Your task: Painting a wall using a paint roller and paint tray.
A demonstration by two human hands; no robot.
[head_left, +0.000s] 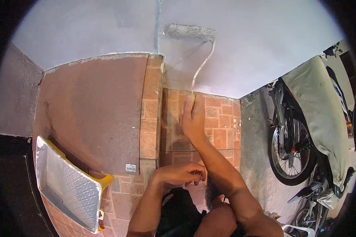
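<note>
A paint roller (pixel 191 32) with a pale, paint-coated sleeve rests against the light grey-white wall (pixel 249 43), just right of a vertical bluish seam. Its thin bent rod runs down to a handle, around which my right hand (pixel 193 118) is closed; the grip is mostly hidden by the fingers. My left hand (pixel 182 173) hangs low beside my right forearm, fingers loosely bent and a little apart, with nothing visible in it. On the left, a paint tray (pixel 73 183) with a ribbed slope, whitish paint and yellow edges sits tilted in view.
Brown sheet (pixel 95 110) covers part of the orange tiled floor (pixel 219 122) at left, ending by a tile step edge (pixel 160 118). Along the right stands a motorcycle (pixel 290 146), partly under a pale cloth (pixel 318 106). A white plastic chair (pixel 300 229) shows at the lower right.
</note>
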